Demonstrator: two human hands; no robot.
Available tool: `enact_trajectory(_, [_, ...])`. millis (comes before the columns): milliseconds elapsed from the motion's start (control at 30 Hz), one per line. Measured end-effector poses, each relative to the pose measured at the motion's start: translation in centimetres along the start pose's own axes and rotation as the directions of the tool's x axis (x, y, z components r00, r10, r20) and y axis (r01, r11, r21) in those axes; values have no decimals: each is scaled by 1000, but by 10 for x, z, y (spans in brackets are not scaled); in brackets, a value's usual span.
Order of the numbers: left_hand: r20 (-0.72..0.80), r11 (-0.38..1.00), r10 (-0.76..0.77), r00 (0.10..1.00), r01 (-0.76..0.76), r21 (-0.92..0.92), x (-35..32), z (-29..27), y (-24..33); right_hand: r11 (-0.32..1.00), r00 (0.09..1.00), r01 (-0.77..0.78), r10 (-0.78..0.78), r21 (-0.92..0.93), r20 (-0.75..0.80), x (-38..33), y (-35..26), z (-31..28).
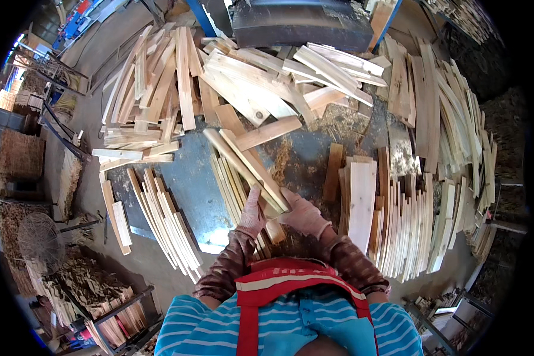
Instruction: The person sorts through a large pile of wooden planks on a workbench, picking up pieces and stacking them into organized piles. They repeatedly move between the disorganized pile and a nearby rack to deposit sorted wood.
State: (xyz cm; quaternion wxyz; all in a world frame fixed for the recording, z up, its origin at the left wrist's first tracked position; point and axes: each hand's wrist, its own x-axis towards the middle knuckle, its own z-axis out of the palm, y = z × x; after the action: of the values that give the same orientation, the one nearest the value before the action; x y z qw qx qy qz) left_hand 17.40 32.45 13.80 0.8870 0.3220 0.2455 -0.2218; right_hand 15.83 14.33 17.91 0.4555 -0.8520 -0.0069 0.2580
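Observation:
My left hand (252,215) and my right hand (304,215) are closed around the near ends of a few pale wooden boards (256,167). The boards lie side by side and slant away to the far left over the dark metal table (190,178). The fingers partly cover the near ends. Just left of them is a row of narrow strips (228,178), partly under my left hand and forearm. Beyond the held boards, a short board (269,132) lies across another plank.
Loose boards (243,80) are heaped across the far side. Strips stand in rows at the left (163,216) and right (404,228), beside a wide plank (362,199). Sawdust (283,157) litters the table. A round fan (41,240) stands at the left.

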Motion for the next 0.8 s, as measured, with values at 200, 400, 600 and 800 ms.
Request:
enact_trajectory(200, [-21,981,17,1000,-12,191,-3,-23,18,776,970,-176,31,606,242,-87,-38,-63])
enact_trajectory(400, [14,871,130,991,-121,476,-41,-18,27,602,992,-47,-66,797,108,-170,-17,-90])
enact_trajectory(600, [-66,815,253,965,-176,552,-67,-44,28,756,845,95,282,648,-454,-244,50,-81])
enact_trajectory(800, [97,791,224,970,-239,563,-68,-34,22,858,640,-250,494,449,-588,-309,143,-56])
